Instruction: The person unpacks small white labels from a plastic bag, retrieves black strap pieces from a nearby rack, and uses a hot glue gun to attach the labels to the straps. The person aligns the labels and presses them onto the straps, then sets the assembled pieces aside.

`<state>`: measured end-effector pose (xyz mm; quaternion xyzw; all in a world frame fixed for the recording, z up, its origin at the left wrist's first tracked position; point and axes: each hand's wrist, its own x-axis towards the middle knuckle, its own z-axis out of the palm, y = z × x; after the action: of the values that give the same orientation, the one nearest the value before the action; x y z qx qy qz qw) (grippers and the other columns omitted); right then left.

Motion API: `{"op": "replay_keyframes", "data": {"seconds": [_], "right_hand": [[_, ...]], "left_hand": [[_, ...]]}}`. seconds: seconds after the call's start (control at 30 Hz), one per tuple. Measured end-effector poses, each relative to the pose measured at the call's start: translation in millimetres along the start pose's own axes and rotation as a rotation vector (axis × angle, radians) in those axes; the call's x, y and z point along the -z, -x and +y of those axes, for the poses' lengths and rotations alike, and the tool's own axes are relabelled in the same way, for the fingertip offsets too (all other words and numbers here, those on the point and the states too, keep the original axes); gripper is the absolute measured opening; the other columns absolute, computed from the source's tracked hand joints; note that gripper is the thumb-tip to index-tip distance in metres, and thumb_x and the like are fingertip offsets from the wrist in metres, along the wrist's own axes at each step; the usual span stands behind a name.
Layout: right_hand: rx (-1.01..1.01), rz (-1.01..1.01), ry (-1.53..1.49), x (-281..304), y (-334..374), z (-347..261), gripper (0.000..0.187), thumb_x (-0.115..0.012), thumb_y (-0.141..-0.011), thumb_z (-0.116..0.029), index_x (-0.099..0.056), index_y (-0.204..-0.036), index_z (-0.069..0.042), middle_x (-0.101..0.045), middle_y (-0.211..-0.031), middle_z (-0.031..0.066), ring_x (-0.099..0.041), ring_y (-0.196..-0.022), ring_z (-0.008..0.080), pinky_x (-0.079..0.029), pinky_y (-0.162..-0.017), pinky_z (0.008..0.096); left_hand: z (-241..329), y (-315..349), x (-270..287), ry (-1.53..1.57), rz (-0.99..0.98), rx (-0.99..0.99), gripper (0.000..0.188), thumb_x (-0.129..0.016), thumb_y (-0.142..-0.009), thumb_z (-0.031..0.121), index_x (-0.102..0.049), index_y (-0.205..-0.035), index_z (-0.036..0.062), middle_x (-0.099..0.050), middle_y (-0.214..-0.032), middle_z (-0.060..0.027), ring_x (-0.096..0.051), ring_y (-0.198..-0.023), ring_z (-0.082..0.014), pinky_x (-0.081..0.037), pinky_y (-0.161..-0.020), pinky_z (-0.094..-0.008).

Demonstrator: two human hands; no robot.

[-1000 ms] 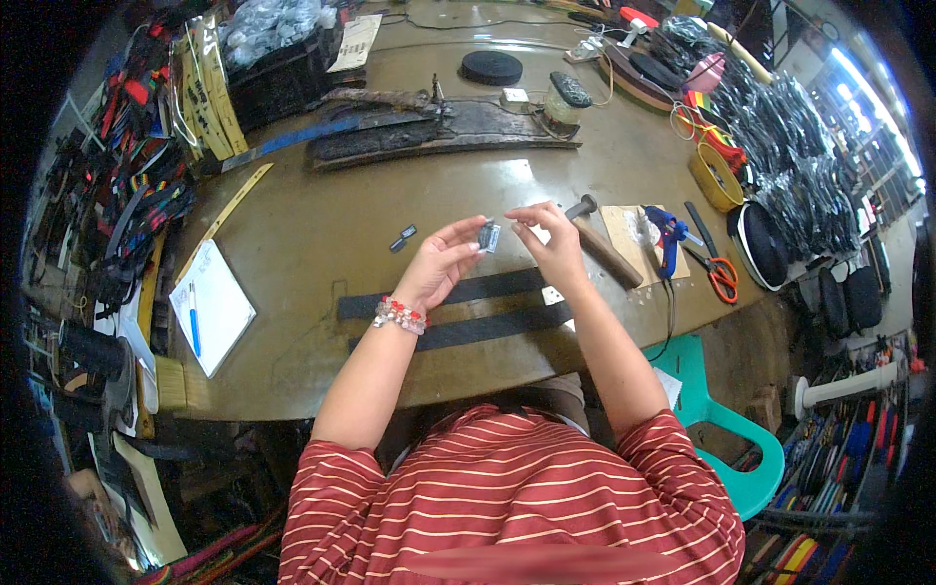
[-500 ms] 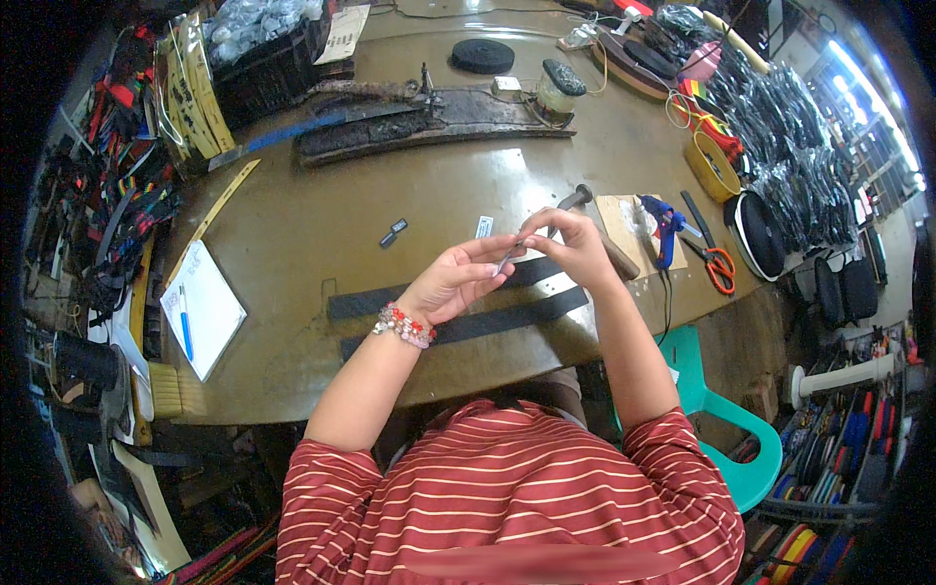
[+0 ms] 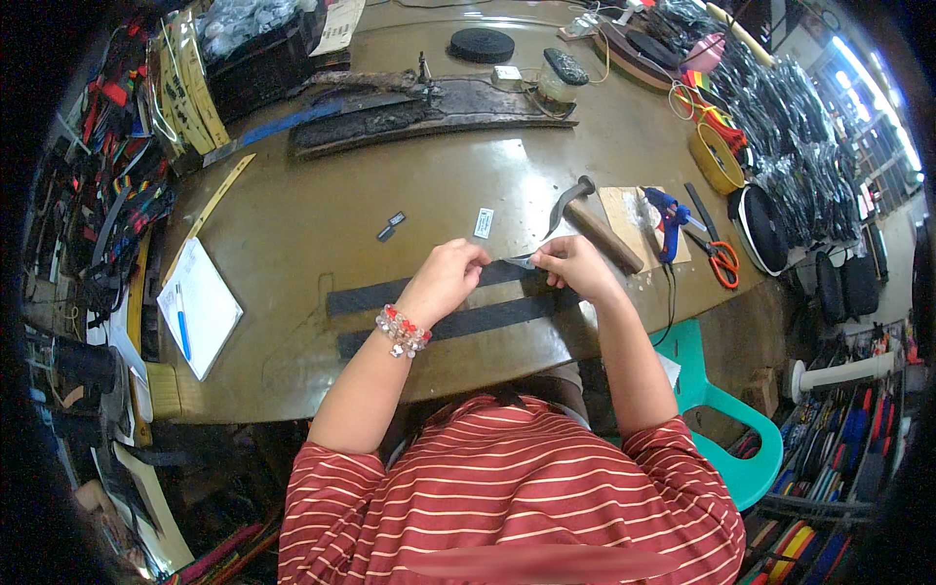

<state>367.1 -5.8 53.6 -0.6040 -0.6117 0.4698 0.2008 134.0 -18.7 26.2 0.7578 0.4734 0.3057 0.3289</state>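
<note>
My right hand [image 3: 580,269] pinches a small grey flat piece [image 3: 522,260] between thumb and fingertips; its exact kind is too small to tell. Just left of it my left hand [image 3: 451,277], with a beaded bracelet at the wrist, is closed with its fingers curled. Whatever its fingertips hold, if anything, is hidden. Both hands are over two dark flat strips [image 3: 502,314] lying side by side on the table. Beyond the hands lie a white label [image 3: 484,223] and a small pair of dark labels [image 3: 390,226].
A hammer [image 3: 609,237] and a curved metal tool [image 3: 565,207] lie beyond my right hand. Farther right are a blue glue gun [image 3: 669,222] and orange-handled scissors [image 3: 723,265]. Paper with a blue pen [image 3: 184,327] lies left. A long dark board [image 3: 439,122] stands across the back.
My hands have drawn apart and turned palm-down. The small grey piece, between both hands before, is now at the right fingertips. My left hand has moved slightly left, its fingers more curled.
</note>
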Motion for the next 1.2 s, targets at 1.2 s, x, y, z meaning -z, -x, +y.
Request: {"op": "replay_keyframes", "data": {"seconds": [1.2], "right_hand": [[0.366, 0.373, 0.408, -28, 15, 7, 0.043, -0.071, -0.077, -0.031, -0.061, -0.105, 0.0, -0.06, -0.106, 0.0185, -0.059, -0.096, 0.0277, -0.046, -0.082, 0.0363]], "left_hand": [[18, 15, -17, -0.443, -0.052, -0.188, 0.019, -0.052, -0.082, 0.002, -0.063, -0.097, 0.0021, -0.054, -0.097, -0.014, -0.054, -0.092, -0.0302, -0.049, -0.083, -0.0389]]}}
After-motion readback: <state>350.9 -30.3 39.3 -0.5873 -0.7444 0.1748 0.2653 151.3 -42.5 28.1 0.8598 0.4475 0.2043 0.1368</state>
